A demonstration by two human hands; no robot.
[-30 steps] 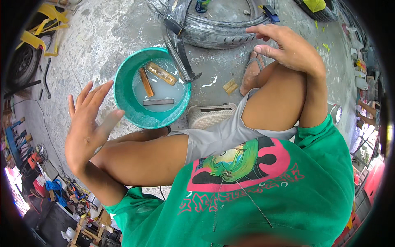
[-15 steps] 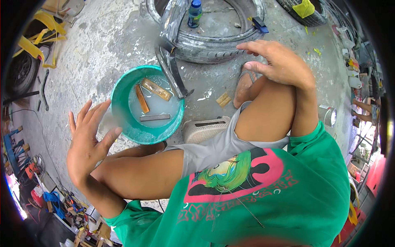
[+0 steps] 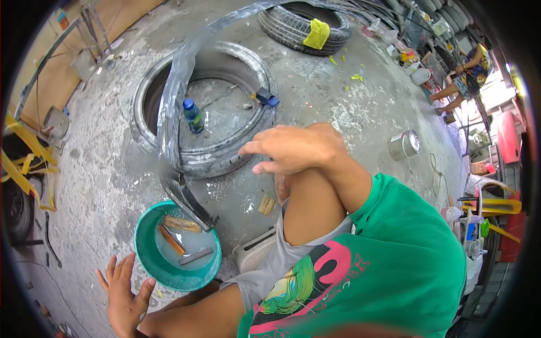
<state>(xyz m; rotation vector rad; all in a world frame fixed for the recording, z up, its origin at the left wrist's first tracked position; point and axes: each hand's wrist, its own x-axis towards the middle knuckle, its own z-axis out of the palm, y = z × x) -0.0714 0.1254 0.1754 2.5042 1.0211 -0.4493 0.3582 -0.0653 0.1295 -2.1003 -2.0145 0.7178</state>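
Both my hands are held up in the air with nothing in them. My left hand (image 3: pixel 125 296), fingers spread, is beside the left rim of a green bucket (image 3: pixel 145 262). In the bucket's cloudy water lie a tan block (image 3: pixel 181 223), a narrow brown-orange block (image 3: pixel 171 240) and a flat grey bar (image 3: pixel 195 257). My right hand (image 3: pixel 296 149) is above my raised knee, near the tire (image 3: pixel 214 159), its fingers loosely bent and thumb apart. A long curved dark strip (image 3: pixel 172 107), partly in shiny film, lies across the tire, its end over the bucket.
Inside the tire's ring stands a blue-capped bottle (image 3: pixel 193 116); a dark blue piece (image 3: pixel 267 97) sits on its rim. Farther off is another tire (image 3: pixel 282 32) with a yellow cloth (image 3: pixel 316 34). A metal can (image 3: pixel 404 145) stands right. Another person (image 3: pixel 470 70) is at far right.
My view has swung up and to the right, so the tire and bucket appear lower and more leftward. Both hands stay raised and empty; the right has lowered slightly toward my knee.
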